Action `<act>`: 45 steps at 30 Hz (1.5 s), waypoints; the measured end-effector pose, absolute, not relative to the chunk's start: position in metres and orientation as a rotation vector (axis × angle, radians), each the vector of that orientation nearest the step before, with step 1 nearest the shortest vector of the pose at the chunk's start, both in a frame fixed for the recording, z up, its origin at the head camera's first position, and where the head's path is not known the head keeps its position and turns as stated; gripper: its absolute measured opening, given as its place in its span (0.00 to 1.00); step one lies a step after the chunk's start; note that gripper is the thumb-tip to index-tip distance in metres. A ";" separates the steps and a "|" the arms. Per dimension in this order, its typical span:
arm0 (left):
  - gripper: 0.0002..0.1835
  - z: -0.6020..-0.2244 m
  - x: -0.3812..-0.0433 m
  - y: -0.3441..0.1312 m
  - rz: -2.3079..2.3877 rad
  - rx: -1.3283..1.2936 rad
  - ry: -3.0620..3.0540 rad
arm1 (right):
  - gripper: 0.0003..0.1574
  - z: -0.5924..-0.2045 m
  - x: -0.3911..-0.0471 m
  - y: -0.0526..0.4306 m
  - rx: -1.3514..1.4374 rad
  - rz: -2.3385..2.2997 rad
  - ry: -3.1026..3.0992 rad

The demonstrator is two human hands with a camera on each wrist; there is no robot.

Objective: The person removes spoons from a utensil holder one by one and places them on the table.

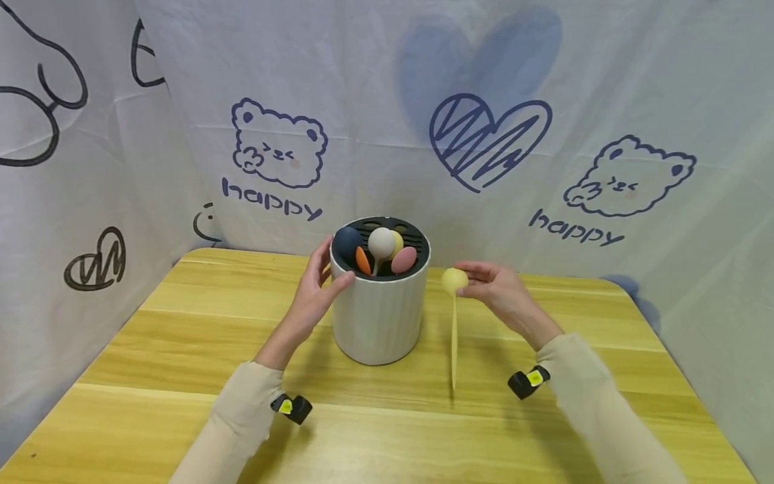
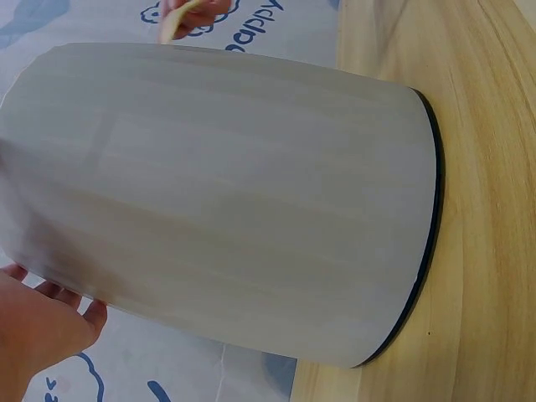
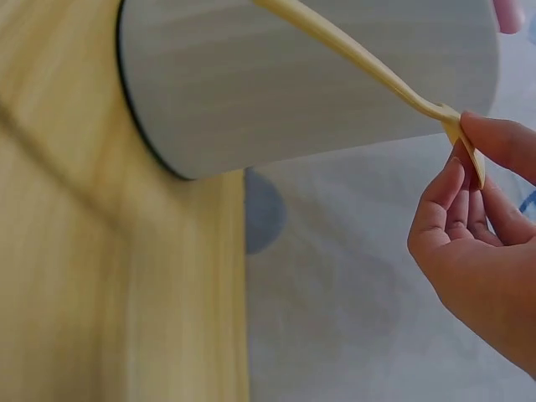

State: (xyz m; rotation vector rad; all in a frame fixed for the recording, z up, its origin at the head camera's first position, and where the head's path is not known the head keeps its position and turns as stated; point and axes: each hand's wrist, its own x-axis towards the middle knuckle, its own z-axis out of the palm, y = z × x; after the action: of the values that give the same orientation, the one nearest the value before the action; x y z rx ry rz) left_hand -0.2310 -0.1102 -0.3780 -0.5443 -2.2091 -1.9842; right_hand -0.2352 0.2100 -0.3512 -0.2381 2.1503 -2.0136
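A white ribbed utensil holder (image 1: 376, 323) with a black slotted top stands upright on the table. My left hand (image 1: 316, 279) holds its upper left side, thumb at the front rim and fingers round the side; in the left wrist view the fingertips (image 2: 96, 314) touch the wall. To the right of the holder, my right hand (image 1: 492, 290) pinches a pale yellow spoon (image 1: 455, 281) by its bowl, between thumb and fingers. The spoon's thin handle (image 3: 352, 52) hangs down, apart from the holder in the head view.
Inside the holder stand several utensils: a dark blue one (image 1: 349, 240), a grey-white one (image 1: 381, 242), a pink one (image 1: 404, 259), an orange one (image 1: 363, 261) and another yellow one (image 1: 397, 243). A wooden table (image 1: 387, 437) lies beneath; a printed white curtain (image 1: 375, 81) hangs behind.
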 end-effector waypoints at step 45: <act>0.40 -0.379 -0.232 -0.111 -1.992 -0.518 -2.218 | 0.31 -0.442 -0.256 0.214 0.029 -1.813 2.189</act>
State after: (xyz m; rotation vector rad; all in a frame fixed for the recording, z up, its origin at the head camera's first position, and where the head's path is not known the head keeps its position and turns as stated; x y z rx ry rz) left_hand -0.2322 -0.1105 -0.3785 -0.5175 -2.2177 -1.9917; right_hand -0.2559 0.2137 -0.4418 0.0287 2.1886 -1.8129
